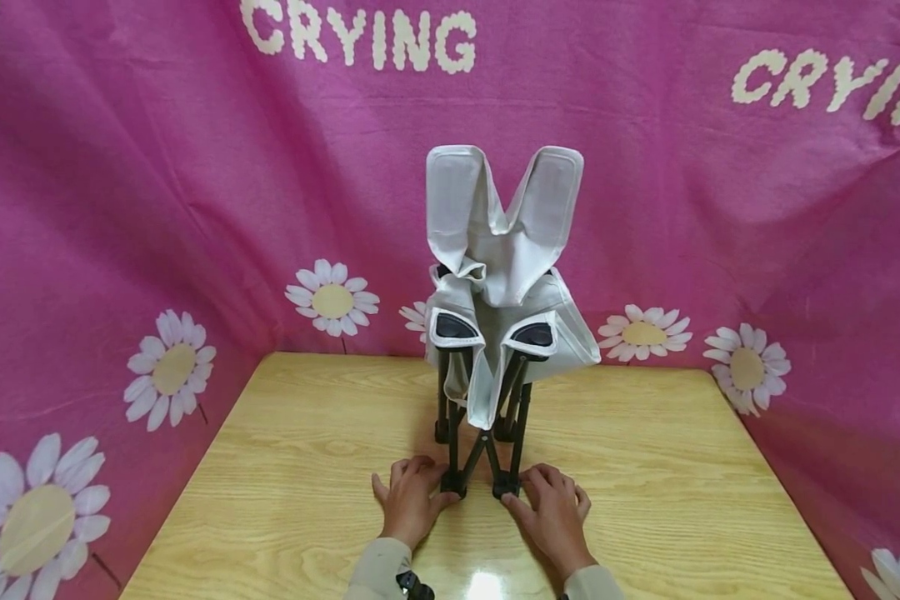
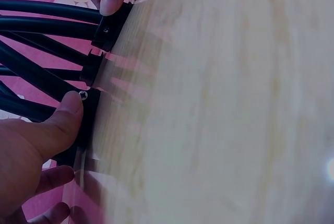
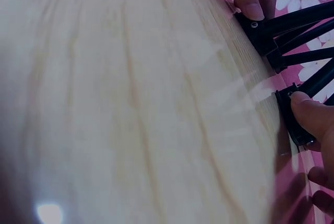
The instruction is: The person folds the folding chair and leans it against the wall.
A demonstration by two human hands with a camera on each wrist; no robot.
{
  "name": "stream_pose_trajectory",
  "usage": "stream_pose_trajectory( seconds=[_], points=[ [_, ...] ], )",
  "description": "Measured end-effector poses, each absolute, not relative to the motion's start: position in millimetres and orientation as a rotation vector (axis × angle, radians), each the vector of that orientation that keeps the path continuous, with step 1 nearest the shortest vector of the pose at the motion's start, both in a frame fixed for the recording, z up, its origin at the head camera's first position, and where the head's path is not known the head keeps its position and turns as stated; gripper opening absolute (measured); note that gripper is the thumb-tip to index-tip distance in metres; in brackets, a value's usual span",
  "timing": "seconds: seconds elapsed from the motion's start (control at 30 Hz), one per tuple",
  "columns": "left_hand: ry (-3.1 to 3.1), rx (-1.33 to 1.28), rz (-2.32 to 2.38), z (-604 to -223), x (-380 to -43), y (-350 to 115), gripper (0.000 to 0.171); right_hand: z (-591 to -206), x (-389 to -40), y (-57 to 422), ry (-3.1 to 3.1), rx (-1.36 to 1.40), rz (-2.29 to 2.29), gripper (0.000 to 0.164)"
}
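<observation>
A small folding chair with a white fabric seat (image 1: 504,271) and black tube legs stands upright on the table, its frame drawn partly together. My left hand (image 1: 411,504) pinches the chair's near left foot (image 2: 90,117), the thumb on its front face by a screw. On the other side my right hand (image 1: 553,512) grips the near right foot (image 3: 292,122) in the same way, thumb in front. Crossed legs (image 1: 484,450) join the two near feet, which are a short gap apart. The fabric hangs folded above and hides part of the frame.
Under the chair is a light wooden table (image 1: 315,433), its far edge close to a pink cloth (image 1: 360,167) printed with daisies and letters. The cloth also rises along both sides. A bright light reflection lies on the near part of the tabletop.
</observation>
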State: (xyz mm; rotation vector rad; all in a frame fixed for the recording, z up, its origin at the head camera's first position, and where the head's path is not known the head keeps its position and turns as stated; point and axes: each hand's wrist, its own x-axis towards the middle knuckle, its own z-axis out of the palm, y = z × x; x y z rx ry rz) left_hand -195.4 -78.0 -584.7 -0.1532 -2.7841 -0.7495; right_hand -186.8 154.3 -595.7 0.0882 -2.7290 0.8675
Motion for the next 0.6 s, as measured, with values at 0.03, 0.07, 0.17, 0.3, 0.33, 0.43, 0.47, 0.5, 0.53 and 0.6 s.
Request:
stream_pose_trajectory(
  seconds=[0.03,0.07,0.17,0.3,0.33,0.43,0.47,0.5,0.53,0.6],
  points=[
    [-2.786,-0.152,-0.749,-585.1,-194.7,-78.2,0.047,-596.9,-186.5,153.7,-2.726,0.086,0.868,0.029],
    [-2.787,-0.152,-0.749,-585.6,-194.2,-78.3,0.047,-598.1,-186.3,153.2,-2.720,0.085,0.868,0.030],
    [-2.787,-0.143,-0.741,-585.4,-195.9,-77.3,0.047,-598.7,-187.8,152.6,-2.716,0.080,0.862,0.030],
    [-2.789,-0.115,-0.733,-585.8,-198.5,-75.1,0.046,-596.5,-189.5,152.6,-2.742,0.063,0.871,0.031],
    [-2.785,-0.110,-0.729,-586.0,-199.0,-74.7,0.046,-595.9,-189.9,152.6,-2.748,0.059,0.870,0.031],
    [-2.783,-0.102,-0.726,-585.8,-199.7,-73.3,0.047,-594.4,-191.3,152.8,-2.762,0.046,0.866,0.035],
    [-2.778,-0.103,-0.725,-585.8,-200.1,-73.1,0.047,-594.0,-191.8,152.8,-2.762,0.045,0.864,0.035],
    [-2.777,-0.104,-0.726,-585.5,-200.5,-72.6,0.046,-593.8,-192.4,152.9,-2.757,0.046,0.862,0.036],
    [-2.776,-0.104,-0.728,-585.2,-200.8,-72.4,0.046,-593.8,-193.1,152.8,-2.752,0.047,0.860,0.036],
    [-2.776,-0.106,-0.726,-584.9,-201.6,-72.2,0.046,-594.2,-194.2,152.4,-2.735,0.050,0.865,0.035]
  ],
)
